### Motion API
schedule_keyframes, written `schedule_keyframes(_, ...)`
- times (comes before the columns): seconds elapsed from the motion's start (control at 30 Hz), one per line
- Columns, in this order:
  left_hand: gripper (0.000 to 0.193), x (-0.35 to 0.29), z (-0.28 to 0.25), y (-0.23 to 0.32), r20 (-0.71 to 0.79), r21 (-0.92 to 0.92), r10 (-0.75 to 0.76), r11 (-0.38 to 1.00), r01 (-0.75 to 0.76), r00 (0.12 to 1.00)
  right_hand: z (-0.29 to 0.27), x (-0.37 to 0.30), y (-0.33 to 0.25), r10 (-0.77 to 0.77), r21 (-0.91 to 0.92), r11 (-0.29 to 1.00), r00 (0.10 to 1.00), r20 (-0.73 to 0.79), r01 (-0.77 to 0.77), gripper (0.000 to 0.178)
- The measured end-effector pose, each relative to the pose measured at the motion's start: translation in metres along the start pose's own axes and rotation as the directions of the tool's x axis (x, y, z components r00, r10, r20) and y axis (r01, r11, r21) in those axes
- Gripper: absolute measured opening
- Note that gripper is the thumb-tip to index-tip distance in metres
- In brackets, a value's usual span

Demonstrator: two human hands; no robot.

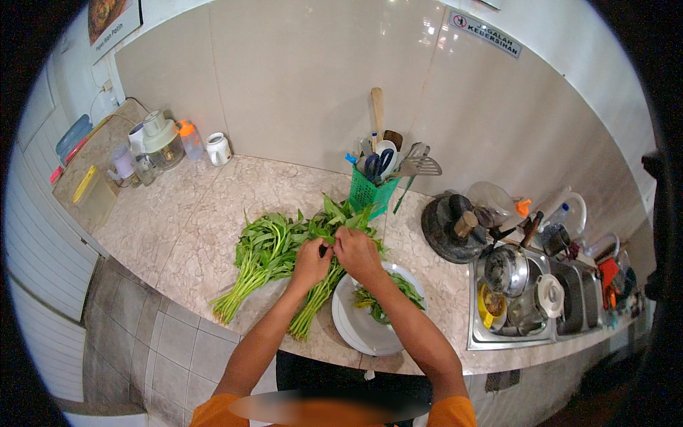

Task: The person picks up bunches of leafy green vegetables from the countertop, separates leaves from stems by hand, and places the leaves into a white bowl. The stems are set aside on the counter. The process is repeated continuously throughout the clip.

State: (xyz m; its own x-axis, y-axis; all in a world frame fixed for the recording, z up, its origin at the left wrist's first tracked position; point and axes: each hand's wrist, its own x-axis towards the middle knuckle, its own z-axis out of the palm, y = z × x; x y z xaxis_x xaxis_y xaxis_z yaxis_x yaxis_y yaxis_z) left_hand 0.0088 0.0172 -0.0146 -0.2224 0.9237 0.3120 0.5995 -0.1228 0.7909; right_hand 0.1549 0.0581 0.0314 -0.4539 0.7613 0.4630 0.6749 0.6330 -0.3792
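I see my 2 hands meeting over the marble counter [213, 206]. My left hand [311, 261] and right hand [358, 255] are both pinched tight on a leafy green stem [326, 245], fingers curled narrow around it, knuckles almost touching. That stem belongs to the bunch of greens [267, 252] lying on the counter, roots pointing toward me. Just right of the bunch sits a white plate [359, 327] at the counter's edge, with a few picked green pieces [384, 299] in it, under my right forearm. Behind the greens stands a green utensil basket [373, 192]. On the wall at upper right I see a long white rectangular sign [486, 34] with dark lettering and a small red symbol; at upper left, a poster [108, 18] showing food. A yellow-lidded clear box [89, 196] rests at the far left.
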Motion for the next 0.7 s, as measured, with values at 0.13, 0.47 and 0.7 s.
schedule_keyframes(0.13, 0.017, 0.000, -0.001, 0.003, -0.005, 0.037, 0.003, 0.999, -0.003, 1.000, 0.006, 0.002, 0.004, -0.012, -0.053, 0.999, 0.999, -0.041, 0.010, 0.014)
schedule_keyframes(0.47, 0.015, -0.006, -0.003, 0.005, 0.082, -0.065, 0.072, 0.996, -0.067, 0.994, -0.046, 0.011, 0.015, 0.064, 0.261, 0.964, 0.998, -0.014, -0.058, 0.017)
schedule_keyframes(0.7, 0.017, -0.010, -0.013, 0.002, 0.071, -0.177, 0.069, 0.983, -0.056, 0.995, -0.107, -0.019, 0.013, 0.165, 0.372, 0.912, 0.985, 0.059, -0.175, 0.020)
